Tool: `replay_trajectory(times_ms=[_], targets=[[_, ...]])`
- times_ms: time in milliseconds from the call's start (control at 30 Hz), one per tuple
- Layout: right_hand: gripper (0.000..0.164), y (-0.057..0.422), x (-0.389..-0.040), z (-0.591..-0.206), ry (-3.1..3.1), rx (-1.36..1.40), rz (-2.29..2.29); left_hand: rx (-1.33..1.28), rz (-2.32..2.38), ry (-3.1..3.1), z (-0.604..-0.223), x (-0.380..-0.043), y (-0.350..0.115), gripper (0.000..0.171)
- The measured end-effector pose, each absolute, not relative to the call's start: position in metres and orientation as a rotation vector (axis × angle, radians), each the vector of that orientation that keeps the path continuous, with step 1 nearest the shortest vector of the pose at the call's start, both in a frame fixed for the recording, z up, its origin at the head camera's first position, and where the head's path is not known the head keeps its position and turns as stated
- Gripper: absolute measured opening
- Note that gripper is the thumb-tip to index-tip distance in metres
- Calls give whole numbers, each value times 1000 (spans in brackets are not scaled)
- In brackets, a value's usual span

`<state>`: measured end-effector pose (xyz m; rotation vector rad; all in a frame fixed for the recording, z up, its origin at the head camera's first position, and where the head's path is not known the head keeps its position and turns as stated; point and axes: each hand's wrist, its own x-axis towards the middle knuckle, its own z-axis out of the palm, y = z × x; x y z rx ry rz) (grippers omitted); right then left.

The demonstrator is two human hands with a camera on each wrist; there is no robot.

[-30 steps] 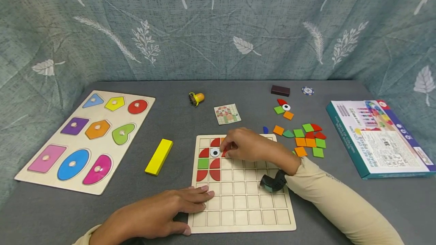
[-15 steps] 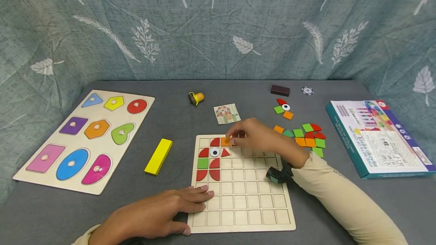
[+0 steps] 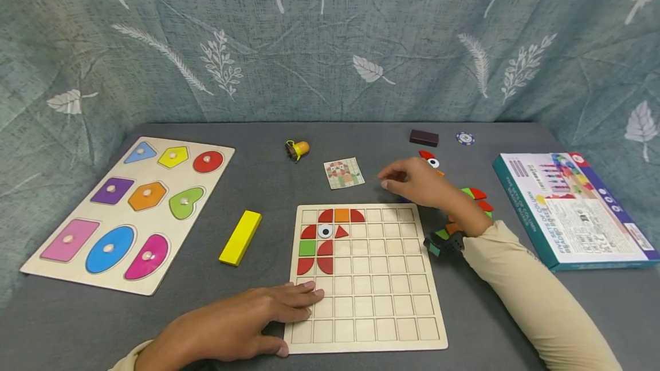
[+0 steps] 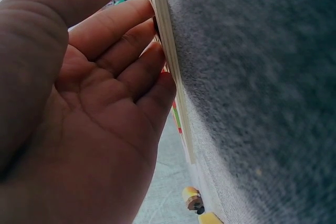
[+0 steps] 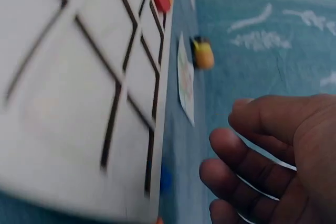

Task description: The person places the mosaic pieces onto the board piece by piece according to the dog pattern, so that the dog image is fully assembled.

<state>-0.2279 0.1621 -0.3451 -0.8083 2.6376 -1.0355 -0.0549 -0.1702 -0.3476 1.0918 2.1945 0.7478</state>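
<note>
My left hand (image 3: 247,320) rests at the left edge of the wooden grid board (image 3: 381,285), its fingertips on the near-left cells and its fingers fairly straight. Up at the board's far-left corner sit several red quarter-circle tiles, an orange square tile (image 3: 342,215), a green square tile (image 3: 307,248), an eye tile (image 3: 325,231) and a small red triangle tile (image 3: 341,232). Past the far edge hovers my right hand (image 3: 425,185), holding nothing, with loosely bent fingers apart from the thumb in the right wrist view. Left of it lies a picture card (image 3: 344,173). Loose tiles are partly hidden behind that hand.
On the left are a knobbed shape puzzle (image 3: 175,233) and a yellow block (image 3: 240,237). A small orange-and-yellow toy (image 3: 297,149), dark block (image 3: 424,137) and poker chip (image 3: 465,138) stand at the back. To the right lies a game box (image 3: 574,210).
My right hand has left the board, moving right and away, past the far edge. The orange square and a red quarter-circle beside it now show uncovered. My left hand has stayed put.
</note>
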Motion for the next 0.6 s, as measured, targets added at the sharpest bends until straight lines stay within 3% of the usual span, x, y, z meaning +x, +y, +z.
replay_trajectory(times_ms=[600], targets=[[27, 225, -251, -352, 2830, -294, -1090, 1108, 771, 2205, -348, -54, -172, 56]])
